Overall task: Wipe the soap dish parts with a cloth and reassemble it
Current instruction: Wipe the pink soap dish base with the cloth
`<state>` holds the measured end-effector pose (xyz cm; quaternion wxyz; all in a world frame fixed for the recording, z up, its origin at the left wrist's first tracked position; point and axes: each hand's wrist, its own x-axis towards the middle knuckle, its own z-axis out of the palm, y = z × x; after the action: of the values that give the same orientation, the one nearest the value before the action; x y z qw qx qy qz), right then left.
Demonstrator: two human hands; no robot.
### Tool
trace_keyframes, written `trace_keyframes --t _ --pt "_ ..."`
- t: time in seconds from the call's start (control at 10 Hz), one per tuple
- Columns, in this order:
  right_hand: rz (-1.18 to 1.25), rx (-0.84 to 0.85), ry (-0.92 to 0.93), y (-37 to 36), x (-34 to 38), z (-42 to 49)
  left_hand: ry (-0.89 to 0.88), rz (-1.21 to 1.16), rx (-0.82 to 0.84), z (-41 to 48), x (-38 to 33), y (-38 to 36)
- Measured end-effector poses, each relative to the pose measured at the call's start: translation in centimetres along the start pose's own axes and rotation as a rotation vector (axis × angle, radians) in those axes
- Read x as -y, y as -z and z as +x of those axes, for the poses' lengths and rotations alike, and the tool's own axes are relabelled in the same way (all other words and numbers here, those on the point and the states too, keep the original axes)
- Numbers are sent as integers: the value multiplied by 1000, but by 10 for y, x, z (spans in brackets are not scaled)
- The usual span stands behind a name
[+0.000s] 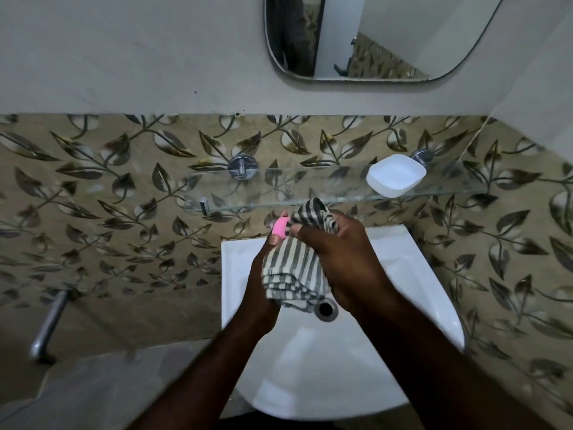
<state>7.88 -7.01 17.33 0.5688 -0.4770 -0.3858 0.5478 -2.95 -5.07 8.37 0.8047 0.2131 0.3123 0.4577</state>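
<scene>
Over the white sink (418, 293), both hands meet around a grey-and-white striped cloth (291, 268). My left hand (263, 274) grips a pink soap dish part (280, 227), of which only a small end shows past the cloth. My right hand (335, 259) is closed on the cloth and presses it against the pink part. The white soap dish base (395, 175) sits upright on the glass shelf (248, 193), toward its right end, apart from both hands.
The glass shelf hangs on chrome brackets (242, 166) against leaf-patterned tiles just behind my hands. The sink drain (325, 309) lies under the cloth's lower edge. A chrome pipe (49, 324) sticks out at the lower left. A mirror (372, 35) hangs above.
</scene>
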Motion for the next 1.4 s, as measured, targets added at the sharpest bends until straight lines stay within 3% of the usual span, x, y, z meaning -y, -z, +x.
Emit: trace_keyframes --t 0.1,0.2,0.4,0.5,0.6,0.7,0.8,0.9,1.0,1.1,1.2,1.3,1.4 --pt "30 3 -15 0 -8 -6 -70 72 -79 -1 -3 1" --pt "-24 123 -90 3 -21 -23 -103 71 -36 3 -11 -4" --pt "155 -2 -100 0 -8 13 -206 245 -141 1 7 11" --pt "82 76 -75 1 -25 -3 -93 50 -86 2 -3 4" --pt "-2 170 -135 7 -30 -10 -131 103 -137 -1 -13 0" --pt "135 62 -136 8 -13 9 -269 207 -17 9 10 -1" --pt "150 56 -64 4 -10 7 -382 341 -340 -2 -4 -14" --pt "-84 151 -55 9 -21 -13 -120 157 20 3 -16 -26" --pt "-55 109 -75 13 -14 -1 -157 142 -30 11 -11 -4" --pt "148 43 -36 9 -2 14 -148 145 -85 11 -3 -8" --pt "-67 102 60 9 -17 -1 -111 62 -33 16 -12 -4" --pt "-410 148 88 18 -39 -17 -251 131 -87 19 -23 -8" --pt "-618 188 148 24 -46 -18 -266 197 -151 18 -22 -4"
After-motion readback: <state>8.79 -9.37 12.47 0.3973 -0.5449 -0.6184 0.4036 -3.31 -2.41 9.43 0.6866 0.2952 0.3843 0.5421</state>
